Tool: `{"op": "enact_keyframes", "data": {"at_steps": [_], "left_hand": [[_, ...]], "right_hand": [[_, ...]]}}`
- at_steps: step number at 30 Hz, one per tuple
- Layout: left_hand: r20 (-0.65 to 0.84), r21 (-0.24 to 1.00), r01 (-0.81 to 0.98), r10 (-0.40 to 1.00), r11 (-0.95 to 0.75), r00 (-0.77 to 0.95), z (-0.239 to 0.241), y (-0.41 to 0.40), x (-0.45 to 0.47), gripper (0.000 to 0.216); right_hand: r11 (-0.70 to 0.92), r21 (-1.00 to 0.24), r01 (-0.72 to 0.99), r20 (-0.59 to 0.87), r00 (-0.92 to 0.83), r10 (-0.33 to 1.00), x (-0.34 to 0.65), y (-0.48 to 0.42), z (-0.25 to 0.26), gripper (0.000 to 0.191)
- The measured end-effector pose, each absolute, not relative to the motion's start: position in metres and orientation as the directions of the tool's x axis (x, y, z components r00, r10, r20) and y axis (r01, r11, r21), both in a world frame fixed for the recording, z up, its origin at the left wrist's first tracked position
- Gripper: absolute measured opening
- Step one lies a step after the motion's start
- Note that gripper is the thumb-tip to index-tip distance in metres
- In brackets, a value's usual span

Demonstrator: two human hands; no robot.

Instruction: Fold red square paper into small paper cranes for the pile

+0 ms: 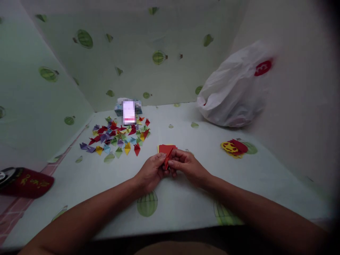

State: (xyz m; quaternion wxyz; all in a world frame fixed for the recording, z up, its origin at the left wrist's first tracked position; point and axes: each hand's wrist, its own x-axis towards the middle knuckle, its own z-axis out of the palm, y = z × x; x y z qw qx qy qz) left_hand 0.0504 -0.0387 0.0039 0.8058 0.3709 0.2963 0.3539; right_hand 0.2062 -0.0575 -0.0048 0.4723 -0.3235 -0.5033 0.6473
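Observation:
Over the middle of the table, both hands meet at a folded piece of red origami paper (166,150). My left hand (152,170) is closed, its thumb pressed on the paper's lower left part. From the other side, my right hand (189,166) pinches the folded edge between thumb and fingers. A thin yellow edge shows at the paper's upper left; whether it is a second sheet I cannot tell. The fingertips beneath are partly hidden. Beyond my left hand lies a spread of small folded paper cranes (119,136) in red, purple, yellow, green and blue.
A lit phone (129,112) leans against a tissue box (118,109) behind the cranes. At the back right stands a full white plastic bag (233,92). Red and yellow cut-out shapes (233,148) lie to the right. A red can (29,182) is at the left edge.

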Motion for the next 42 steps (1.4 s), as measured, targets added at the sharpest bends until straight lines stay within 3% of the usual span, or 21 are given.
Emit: {"op": "enact_keyframes", "data": {"at_steps": [7,20,29,32,37,42], "left_hand": [[-0.209,0.83,-0.363,0.84,0.423,0.5,-0.005,-0.039,0.052,0.031],[-0.273,0.779,-0.335,0.767,0.53,0.58,-0.003,-0.036,0.052,0.027],[-0.29,0.828,-0.289,0.808,0.48,0.513,-0.005,-0.037,0.055,0.031],[-0.266,0.889,-0.228,0.852,0.398,0.452,-0.006,-0.036,0.052,0.029],[-0.064,0.998,0.042,0.943,0.053,0.327,-0.005,-0.034,0.046,0.024],[-0.058,0.993,0.119,0.91,0.01,0.411,-0.004,-0.033,0.045,0.024]], "right_hand": [[-0.083,-0.959,-0.272,0.024,-0.369,0.929,0.208,-0.056,-0.008,0.023],[-0.142,-0.936,-0.322,-0.015,-0.367,0.93,0.209,-0.054,-0.017,0.02],[-0.191,-0.918,-0.348,-0.044,-0.389,0.92,0.21,-0.054,-0.022,0.016],[-0.177,-0.929,-0.325,-0.043,-0.381,0.924,0.211,-0.054,-0.021,0.016],[-0.145,-0.955,-0.258,-0.053,-0.331,0.942,0.211,-0.055,-0.018,0.011],[-0.065,-0.99,-0.129,-0.033,-0.239,0.97,0.208,-0.057,-0.008,0.006]]}}
